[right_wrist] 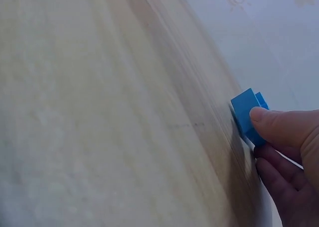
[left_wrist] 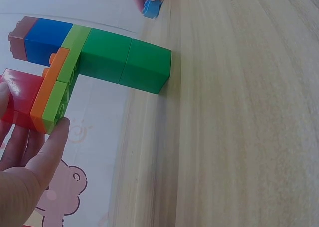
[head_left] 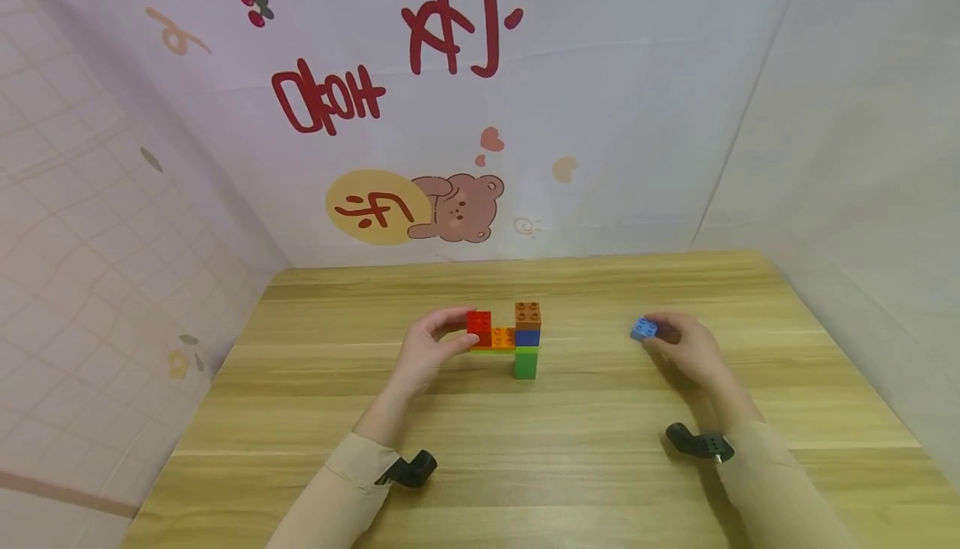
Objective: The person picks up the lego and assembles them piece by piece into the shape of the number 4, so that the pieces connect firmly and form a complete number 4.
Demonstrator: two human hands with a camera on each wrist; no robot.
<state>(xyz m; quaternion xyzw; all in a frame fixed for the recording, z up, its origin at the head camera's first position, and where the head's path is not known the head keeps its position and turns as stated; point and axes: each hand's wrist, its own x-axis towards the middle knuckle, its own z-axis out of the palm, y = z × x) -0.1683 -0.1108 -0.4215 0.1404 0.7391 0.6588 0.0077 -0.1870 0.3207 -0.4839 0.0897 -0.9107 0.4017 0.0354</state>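
Note:
A small tower of toy building bricks stands on the table, with two green bricks (left_wrist: 124, 60) at its base. Above them come lime plates (left_wrist: 75, 48), a dark blue brick (head_left: 527, 337) and a brown brick (head_left: 527, 314) on top. An orange plate (head_left: 503, 337) lies over the lime arm reaching left, and a red brick (head_left: 479, 326) sits on its outer end. My left hand (head_left: 422, 353) holds the red brick between thumb and fingers, one finger at the lime underside. Off to the right, my right hand (head_left: 693, 351) pinches a light blue brick (right_wrist: 245, 111) close over the table.
The wooden table (head_left: 585, 457) meets a printed cloth backdrop (head_left: 615, 132) at its far edge. Cloth also hangs along both sides. A black wrist mount (head_left: 411, 469) sticks out from the left sleeve and another black mount (head_left: 699, 442) from the right sleeve.

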